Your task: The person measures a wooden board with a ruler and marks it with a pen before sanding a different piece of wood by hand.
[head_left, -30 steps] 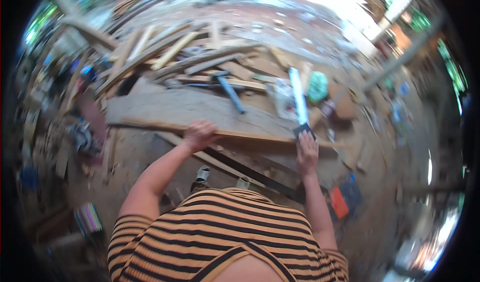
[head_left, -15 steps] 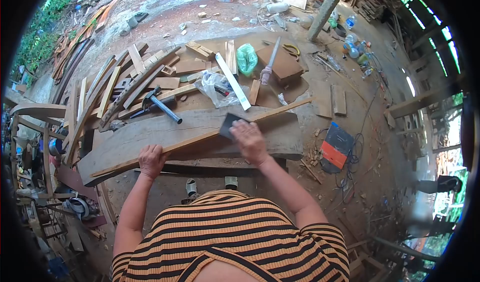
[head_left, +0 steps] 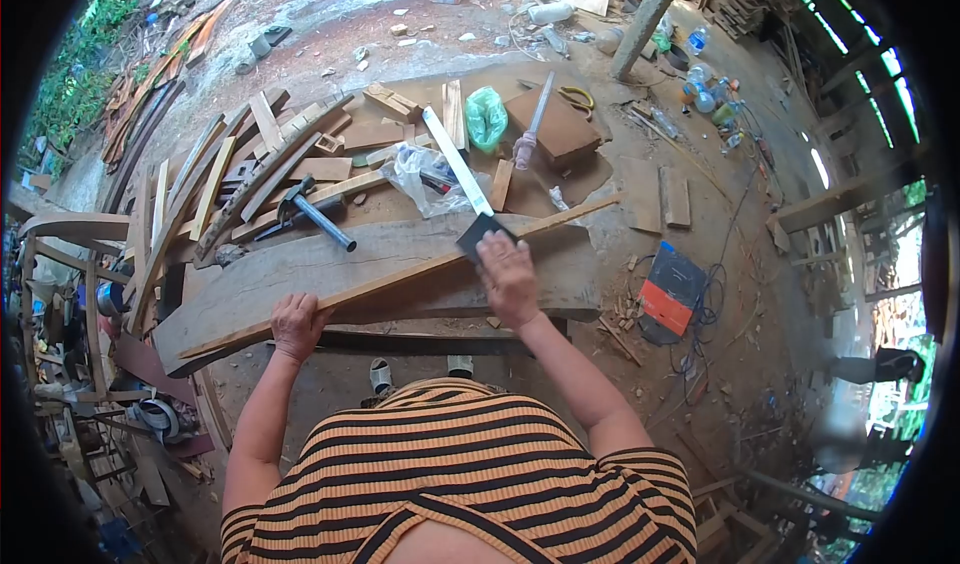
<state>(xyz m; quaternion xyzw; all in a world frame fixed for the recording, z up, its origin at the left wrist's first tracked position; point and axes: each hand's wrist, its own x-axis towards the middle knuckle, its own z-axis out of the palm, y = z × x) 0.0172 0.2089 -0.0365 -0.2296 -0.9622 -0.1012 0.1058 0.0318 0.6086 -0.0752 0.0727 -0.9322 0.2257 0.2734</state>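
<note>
A long, thin wooden strip (head_left: 420, 271) lies slantwise across a thick wooden plank (head_left: 255, 282). My left hand (head_left: 297, 326) is closed around the strip's left part. Toward the strip's right half, my right hand (head_left: 508, 276) presses a dark sheet of sandpaper (head_left: 484, 236) against the wood, fingers over the sheet. The face of the sandpaper that meets the strip is hidden. Just beyond the plank lies a hammer (head_left: 318, 218) with a blue-grey handle. A white strip (head_left: 458, 161) points at the sandpaper from behind.
Wooden offcuts (head_left: 325, 168), a clear plastic bag (head_left: 425, 179), a green bag (head_left: 487, 119) and a handsaw (head_left: 536, 124) with a wrapped handle lie beyond the plank. To the right are a black-and-orange board (head_left: 668, 294) and a cable (head_left: 712, 299). A post (head_left: 650, 22) stands further back.
My right hand has slid the sandpaper a little to the right along the strip. My left hand keeps its hold on the strip. The view has shifted slightly.
</note>
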